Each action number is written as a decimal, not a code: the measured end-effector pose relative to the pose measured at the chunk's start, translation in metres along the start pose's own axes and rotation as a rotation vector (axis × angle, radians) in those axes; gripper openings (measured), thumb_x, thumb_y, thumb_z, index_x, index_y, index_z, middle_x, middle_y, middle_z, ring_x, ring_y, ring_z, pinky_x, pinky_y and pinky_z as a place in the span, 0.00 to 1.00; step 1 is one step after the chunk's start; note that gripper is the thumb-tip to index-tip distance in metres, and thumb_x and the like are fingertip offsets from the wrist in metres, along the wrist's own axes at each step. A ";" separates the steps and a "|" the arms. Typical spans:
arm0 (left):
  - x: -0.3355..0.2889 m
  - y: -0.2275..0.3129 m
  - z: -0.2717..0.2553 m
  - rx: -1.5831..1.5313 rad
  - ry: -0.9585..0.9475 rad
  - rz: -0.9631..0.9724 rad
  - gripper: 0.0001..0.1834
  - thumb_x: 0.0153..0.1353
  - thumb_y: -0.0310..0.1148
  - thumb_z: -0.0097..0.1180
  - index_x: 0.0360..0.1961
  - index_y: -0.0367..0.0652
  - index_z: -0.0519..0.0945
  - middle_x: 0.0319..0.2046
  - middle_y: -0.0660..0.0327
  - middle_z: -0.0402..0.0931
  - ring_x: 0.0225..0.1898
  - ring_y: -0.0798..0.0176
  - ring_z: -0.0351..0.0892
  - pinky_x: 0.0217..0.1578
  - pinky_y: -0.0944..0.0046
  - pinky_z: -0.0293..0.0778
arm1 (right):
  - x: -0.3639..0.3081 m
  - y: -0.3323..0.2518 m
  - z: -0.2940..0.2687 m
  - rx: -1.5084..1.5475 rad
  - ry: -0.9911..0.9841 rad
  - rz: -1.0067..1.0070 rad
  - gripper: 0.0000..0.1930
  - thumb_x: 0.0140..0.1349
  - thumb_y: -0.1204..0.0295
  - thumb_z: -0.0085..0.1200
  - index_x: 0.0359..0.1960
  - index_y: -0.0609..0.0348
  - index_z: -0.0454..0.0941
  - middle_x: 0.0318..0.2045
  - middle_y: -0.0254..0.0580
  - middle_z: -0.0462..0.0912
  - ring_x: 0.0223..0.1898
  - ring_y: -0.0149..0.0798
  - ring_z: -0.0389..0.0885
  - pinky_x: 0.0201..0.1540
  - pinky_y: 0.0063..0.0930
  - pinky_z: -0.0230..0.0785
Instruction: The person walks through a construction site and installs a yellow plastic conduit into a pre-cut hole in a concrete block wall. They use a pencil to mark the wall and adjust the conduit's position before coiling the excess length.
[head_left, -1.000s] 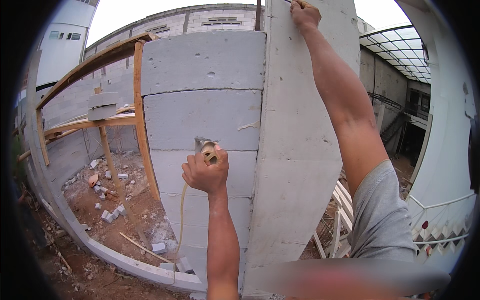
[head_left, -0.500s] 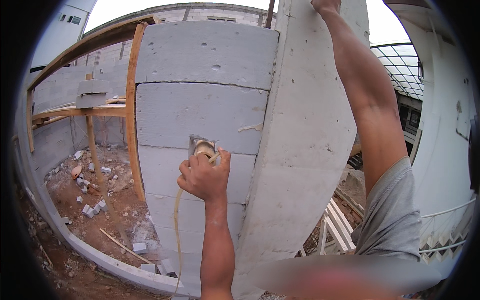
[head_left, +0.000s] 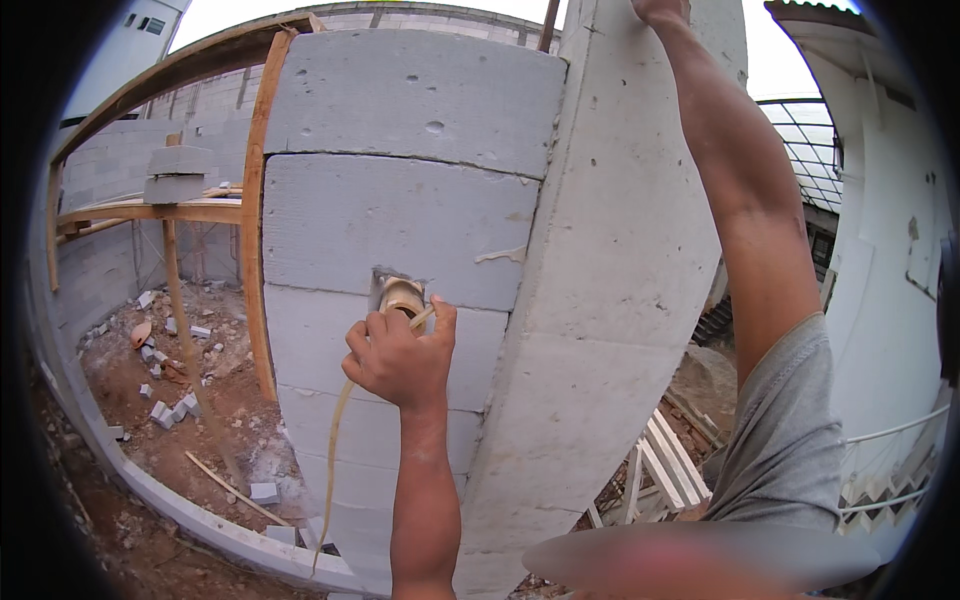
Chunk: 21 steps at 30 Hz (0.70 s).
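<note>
My left hand (head_left: 402,352) is closed, pinching a thin yellowish hose (head_left: 333,450) in front of a square recess cut in the grey block wall (head_left: 400,225). The hose hangs below the hand in a loose curve. A beige, round, hollow fitting (head_left: 403,296) sits at the recess, just above my knuckles; whether my fingers touch it I cannot tell. My right arm is raised along the concrete column (head_left: 610,260). My right hand (head_left: 662,10) is at the column's upper part, cut off by the top edge, its fingers hidden.
A wooden post (head_left: 256,230) borders the wall's left side. Beyond it, stacked blocks (head_left: 176,172) rest on a timber beam (head_left: 210,212), above broken blocks (head_left: 177,410) on dirt ground. Pale timber strips (head_left: 672,458) lie right of the column. A blurred patch covers the lower right.
The view has tilted and shifted slightly. My left hand keeps its hold on the hose by the recess, and my right hand stays high on the column.
</note>
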<state>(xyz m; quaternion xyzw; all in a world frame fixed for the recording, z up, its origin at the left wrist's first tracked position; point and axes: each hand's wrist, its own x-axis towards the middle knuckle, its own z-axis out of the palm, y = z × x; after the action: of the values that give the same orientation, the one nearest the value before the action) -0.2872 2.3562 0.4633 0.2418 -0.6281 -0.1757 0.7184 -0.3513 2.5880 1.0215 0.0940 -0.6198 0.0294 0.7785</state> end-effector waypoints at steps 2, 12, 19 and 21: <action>-0.001 0.001 0.000 -0.012 0.004 -0.001 0.21 0.46 0.52 0.69 0.16 0.46 0.78 0.22 0.67 0.71 0.39 0.59 0.78 0.34 0.55 0.63 | 0.001 0.003 -0.001 -0.058 -0.025 -0.090 0.10 0.59 0.70 0.59 0.40 0.48 0.91 0.42 0.49 0.89 0.47 0.51 0.88 0.55 0.40 0.79; 0.003 -0.008 0.002 0.049 0.025 0.026 0.23 0.47 0.52 0.69 0.14 0.48 0.73 0.21 0.68 0.68 0.37 0.59 0.77 0.32 0.55 0.62 | 0.025 -0.004 -0.023 -0.328 -0.224 -0.300 0.12 0.59 0.67 0.54 0.38 0.48 0.89 0.44 0.50 0.87 0.48 0.55 0.86 0.55 0.43 0.79; 0.004 -0.007 0.002 0.068 -0.007 0.021 0.24 0.48 0.53 0.69 0.13 0.48 0.75 0.22 0.69 0.71 0.37 0.59 0.77 0.32 0.55 0.63 | 0.016 -0.002 -0.025 -0.250 -0.215 -0.267 0.11 0.59 0.66 0.54 0.37 0.48 0.89 0.45 0.49 0.87 0.49 0.53 0.86 0.55 0.43 0.78; 0.004 -0.008 0.002 0.076 0.001 0.029 0.24 0.49 0.54 0.69 0.13 0.48 0.76 0.22 0.69 0.72 0.37 0.59 0.78 0.32 0.54 0.64 | 0.017 -0.003 -0.027 -0.249 -0.242 -0.246 0.11 0.59 0.66 0.54 0.38 0.48 0.89 0.45 0.50 0.87 0.50 0.53 0.85 0.56 0.43 0.78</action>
<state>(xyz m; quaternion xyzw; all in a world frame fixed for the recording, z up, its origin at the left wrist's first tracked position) -0.2880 2.3470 0.4626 0.2599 -0.6376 -0.1413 0.7114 -0.3209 2.5890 1.0314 0.0746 -0.6915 -0.1542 0.7018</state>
